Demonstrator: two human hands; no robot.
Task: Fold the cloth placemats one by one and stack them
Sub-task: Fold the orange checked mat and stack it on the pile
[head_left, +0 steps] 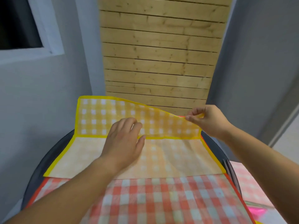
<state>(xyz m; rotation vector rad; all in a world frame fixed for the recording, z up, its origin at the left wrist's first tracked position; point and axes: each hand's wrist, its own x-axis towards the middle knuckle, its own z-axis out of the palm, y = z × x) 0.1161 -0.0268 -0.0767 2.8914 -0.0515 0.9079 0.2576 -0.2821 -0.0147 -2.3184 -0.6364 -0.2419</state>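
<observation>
Roughly centre, a yellow-bordered cloth placemat with yellow-and-white checks [100,117] lay on a dark round table [53,151], its far half raised off the surface and bent up along a crease, checked side facing the camera, paler underside flat nearer the person. Left hand [124,143] rested palm-down on the mat at that crease, fingers close together and slightly bent, tips pressing the cloth. Right hand [208,120] held the raised half's right end, thumb and forefinger pinching the yellow edge, other fingers curled behind. Both forearms crossed over a red-and-white checked placemat with red border [161,199], which sat under the yellow one and covered the near side of the table. Just right of the table lay a pale pink checked cloth [242,180], with a blurred bright pink item [257,212] beside it; could not tell what it was. Behind stood a pale wooden slatted panel [161,54] between grey walls [40,94], and a white-framed dark window [19,21] at upper left.
</observation>
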